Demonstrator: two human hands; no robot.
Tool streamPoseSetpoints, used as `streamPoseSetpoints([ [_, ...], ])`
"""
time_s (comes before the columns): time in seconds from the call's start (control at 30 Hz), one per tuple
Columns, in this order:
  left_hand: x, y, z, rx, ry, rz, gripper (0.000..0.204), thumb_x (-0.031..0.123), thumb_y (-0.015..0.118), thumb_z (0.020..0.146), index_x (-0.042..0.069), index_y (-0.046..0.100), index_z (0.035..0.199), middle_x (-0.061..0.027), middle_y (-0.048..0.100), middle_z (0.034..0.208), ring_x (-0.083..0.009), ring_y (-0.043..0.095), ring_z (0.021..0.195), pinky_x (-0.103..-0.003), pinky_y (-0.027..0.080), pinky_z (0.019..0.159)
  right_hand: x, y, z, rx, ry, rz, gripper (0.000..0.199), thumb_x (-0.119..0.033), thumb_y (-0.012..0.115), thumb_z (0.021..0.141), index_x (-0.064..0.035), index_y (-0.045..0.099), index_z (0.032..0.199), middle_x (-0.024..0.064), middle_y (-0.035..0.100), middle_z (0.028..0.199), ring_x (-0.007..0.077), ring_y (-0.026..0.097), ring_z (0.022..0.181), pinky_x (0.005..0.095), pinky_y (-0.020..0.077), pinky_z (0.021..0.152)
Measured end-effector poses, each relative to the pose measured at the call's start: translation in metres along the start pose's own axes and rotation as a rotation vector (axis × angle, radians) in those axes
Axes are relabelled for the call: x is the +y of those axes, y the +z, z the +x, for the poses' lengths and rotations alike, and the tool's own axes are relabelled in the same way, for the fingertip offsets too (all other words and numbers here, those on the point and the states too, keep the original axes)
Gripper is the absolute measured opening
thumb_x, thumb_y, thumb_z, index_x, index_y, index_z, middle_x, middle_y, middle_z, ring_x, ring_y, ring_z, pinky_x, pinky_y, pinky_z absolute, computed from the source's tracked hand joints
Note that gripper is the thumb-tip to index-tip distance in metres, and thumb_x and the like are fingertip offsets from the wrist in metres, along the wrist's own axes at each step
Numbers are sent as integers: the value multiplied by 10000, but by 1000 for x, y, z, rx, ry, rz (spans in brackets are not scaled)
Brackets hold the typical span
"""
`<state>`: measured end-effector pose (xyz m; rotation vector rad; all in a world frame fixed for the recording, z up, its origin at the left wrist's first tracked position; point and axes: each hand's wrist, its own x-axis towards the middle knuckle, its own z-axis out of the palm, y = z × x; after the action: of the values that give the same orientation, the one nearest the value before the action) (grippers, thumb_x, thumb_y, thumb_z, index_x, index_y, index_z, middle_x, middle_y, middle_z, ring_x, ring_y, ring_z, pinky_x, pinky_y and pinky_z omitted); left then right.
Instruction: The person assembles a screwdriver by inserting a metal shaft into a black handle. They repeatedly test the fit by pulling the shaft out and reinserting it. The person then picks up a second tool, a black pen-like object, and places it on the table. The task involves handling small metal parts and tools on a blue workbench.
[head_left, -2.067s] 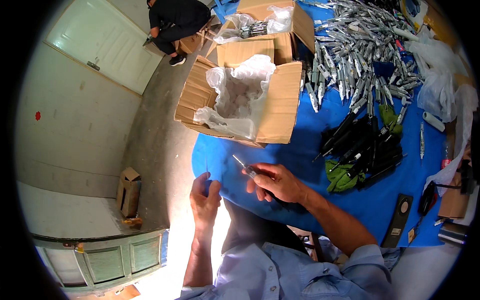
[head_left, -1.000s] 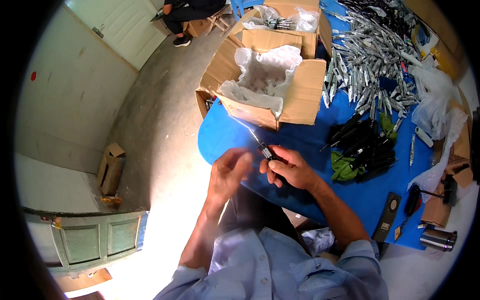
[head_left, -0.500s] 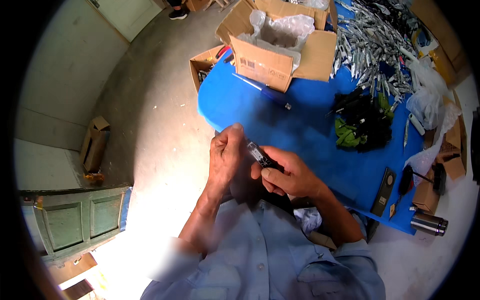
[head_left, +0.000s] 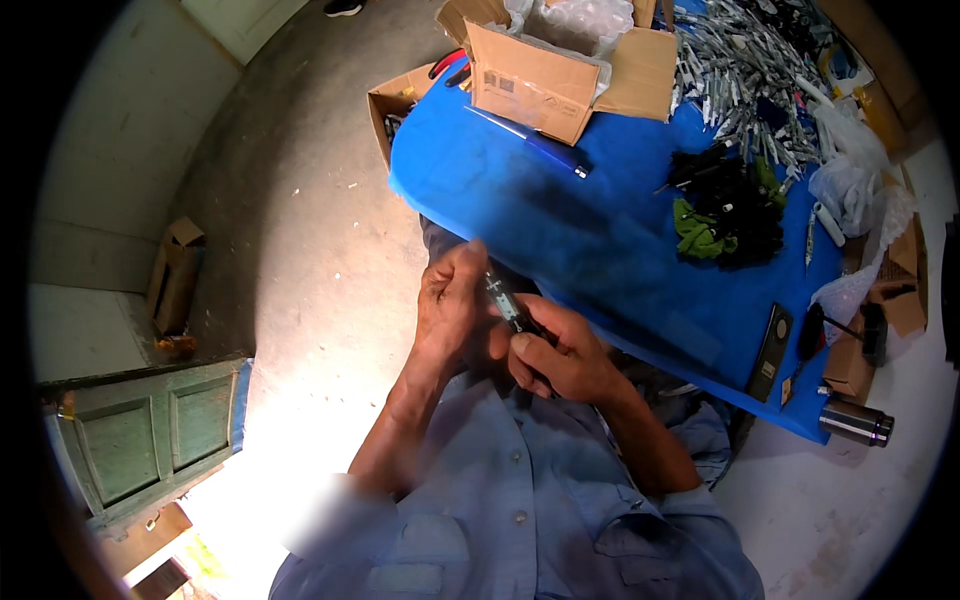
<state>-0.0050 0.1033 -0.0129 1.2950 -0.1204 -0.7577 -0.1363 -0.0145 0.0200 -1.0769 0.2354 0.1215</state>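
Close to my body, just off the blue table's near edge, both hands are raised together. My right hand [head_left: 565, 355] grips a small, narrow dark device [head_left: 503, 300] with a pale, patterned face, thumb on top and fingers curled beneath. The device tilts up toward my left hand [head_left: 448, 300]. That hand is closed, thumb and fingers pressed together beside the device's upper end. Whatever lies inside its fingers is hidden, and I cannot tell whether it touches the device.
On the blue table [head_left: 620, 270] lie a blue-handled tool [head_left: 555, 153] with a long metal shaft, black and green pieces [head_left: 725, 210] and a heap of slim silvery parts [head_left: 745, 80]. An open cardboard box [head_left: 535, 90] stands at the back. A metal cylinder [head_left: 857, 422] sits at right.
The device has turned slightly more upright in my right hand. Both hands stay close together. The table and its things appear higher in the picture as the view has shifted.
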Motion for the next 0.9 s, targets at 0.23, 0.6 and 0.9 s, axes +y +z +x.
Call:
streamPoseSetpoints([
  [0.23, 9, -10, -9, -54, -12, -15, 413, 441, 574, 1067, 112, 632, 823, 35, 570, 667, -47, 488, 552, -212, 357, 487, 13, 3, 1, 61, 13, -41, 359, -84, 499, 1030, 42, 474, 1365, 98, 658, 986, 74, 566, 643, 224, 442, 477],
  [0.6, 10, -32, -7, -147, 86, 144, 465, 454, 550, 1073, 43, 648, 879, -15, 599, 724, -86, 490, 541, -234, 384, 496, 38, 21, 9, 259, -260, -492, 349, -96, 552, 1037, 52, 534, 1352, 55, 669, 906, 70, 581, 652, 229, 473, 580],
  [0.9, 22, -10, -47, -115, 141, 316, 112, 76, 768, 934, -1, 698, 976, -2, 698, 869, -58, 620, 780, -217, 494, 712, 39, 20, 15, 493, -420, -641, 384, -90, 576, 991, 58, 539, 1344, 150, 676, 1045, 188, 663, 921, 317, 534, 826],
])
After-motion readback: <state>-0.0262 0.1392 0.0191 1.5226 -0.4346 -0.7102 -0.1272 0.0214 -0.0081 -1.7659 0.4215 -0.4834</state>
